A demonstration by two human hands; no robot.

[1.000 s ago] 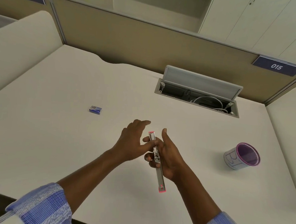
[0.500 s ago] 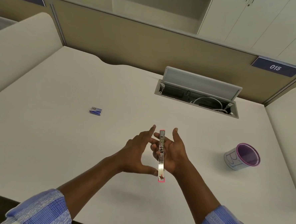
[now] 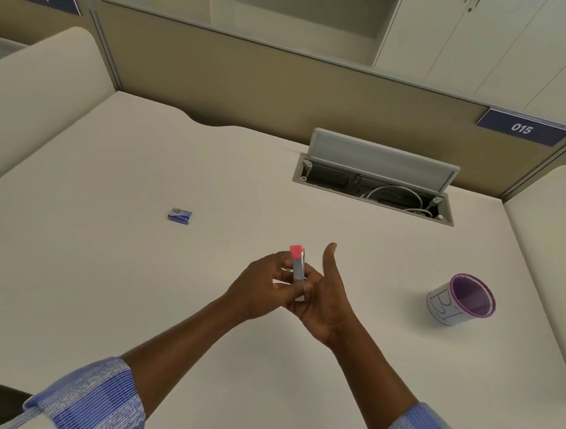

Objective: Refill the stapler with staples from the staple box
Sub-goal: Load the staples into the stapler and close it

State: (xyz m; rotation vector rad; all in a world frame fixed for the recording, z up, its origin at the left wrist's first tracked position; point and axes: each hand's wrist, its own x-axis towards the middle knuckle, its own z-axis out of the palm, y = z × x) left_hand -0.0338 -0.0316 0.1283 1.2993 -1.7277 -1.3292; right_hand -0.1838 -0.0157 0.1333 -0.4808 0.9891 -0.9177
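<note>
Currently the stapler is up over the middle of the bench. Left hand pinches it; right hand lies loose beside it, thumb up. Likely the opening step. Staple box sits well apart toward the left edge and needs fetching next.

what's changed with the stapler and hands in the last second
The stapler, stretched out long before, now looks much shorter. The left hand has taken hold of it, while the right hand opened beside it. The staple box and purple cup stayed put.
</note>
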